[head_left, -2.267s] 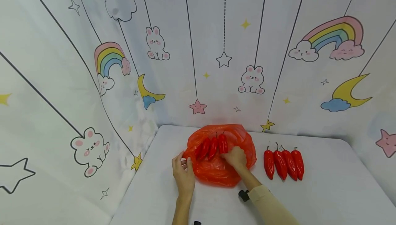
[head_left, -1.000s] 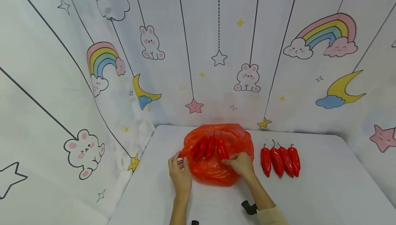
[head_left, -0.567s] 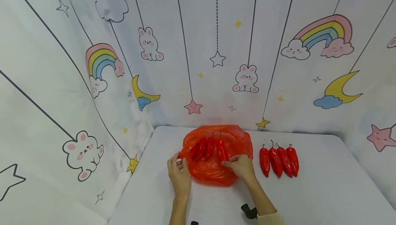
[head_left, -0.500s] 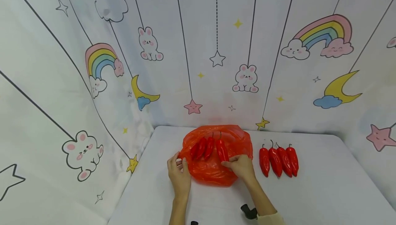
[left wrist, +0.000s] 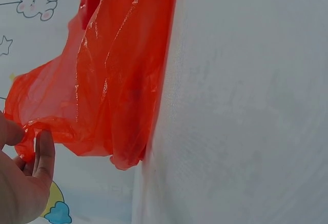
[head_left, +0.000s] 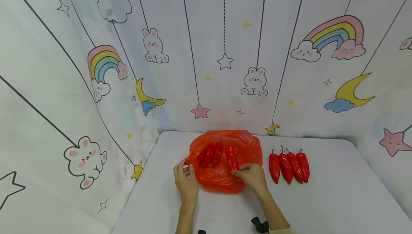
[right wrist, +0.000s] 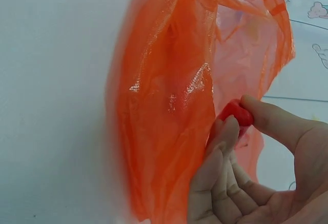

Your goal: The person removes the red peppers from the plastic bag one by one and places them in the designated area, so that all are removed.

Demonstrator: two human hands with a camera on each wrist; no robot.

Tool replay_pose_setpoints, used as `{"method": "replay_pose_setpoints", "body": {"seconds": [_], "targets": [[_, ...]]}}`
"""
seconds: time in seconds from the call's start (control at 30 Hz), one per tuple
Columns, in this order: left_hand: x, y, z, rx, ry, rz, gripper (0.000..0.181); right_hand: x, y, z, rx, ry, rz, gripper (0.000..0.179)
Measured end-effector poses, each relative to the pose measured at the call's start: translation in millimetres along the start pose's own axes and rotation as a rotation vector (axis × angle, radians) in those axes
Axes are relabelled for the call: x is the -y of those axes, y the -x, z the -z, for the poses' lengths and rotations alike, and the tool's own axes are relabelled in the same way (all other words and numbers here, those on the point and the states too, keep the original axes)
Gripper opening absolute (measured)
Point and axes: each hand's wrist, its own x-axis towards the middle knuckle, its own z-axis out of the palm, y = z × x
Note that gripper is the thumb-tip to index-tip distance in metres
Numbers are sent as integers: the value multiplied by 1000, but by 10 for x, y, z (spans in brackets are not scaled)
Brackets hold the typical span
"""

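A red plastic bag (head_left: 220, 185) lies with its mouth spread in the middle of the white table. My left hand (head_left: 187, 185) pinches the bag's left rim between thumb and fingers; the left wrist view shows the thin film bunched there. With thumb and fingertips, my right hand (head_left: 255, 177) grips the near end of a red chili pepper (head_left: 231, 155) at the bag's opening, its stem pointing away from me. The pepper's rounded tip (right wrist: 240, 112) shows between the fingers in the right wrist view. Left of it, other red peppers (head_left: 210, 152) lie side by side in the bag.
To the right of the bag, several red chili peppers (head_left: 285, 168) lie in a row on the table (head_left: 341, 191), stems away from me. A black object (head_left: 259, 224) is beside my right forearm. A curtain (head_left: 180, 48) with cartoon prints hangs behind the table.
My right hand has drawn back from inside the bag toward me and slightly right, bringing the gripped pepper apart from the others. The left hand keeps its hold on the rim.
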Motion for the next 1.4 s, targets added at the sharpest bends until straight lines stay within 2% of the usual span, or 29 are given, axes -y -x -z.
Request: {"method": "replay_pose_setpoints", "body": {"seconds": [0.27,0.67,0.87,1.0,1.2,1.4], "targets": [[-5,7,3,-1,37,-43,36,-46,50,54,-6,-20,22,40],[12,30,-8,12,24,-3,36,-109,109,185,-32,-22,-7,48],[-4,30,-7,18,27,-12,36,-187,141,258,-44,-12,-6,51],[-14,25,-7,13,24,-21,36,-248,162,310,-48,-41,-15,52],[-14,29,-8,25,15,4,37,-326,208,426,-62,-91,-50,54],[-20,34,-6,32,15,11,38,-428,241,579,-90,-51,-58,60]]}}
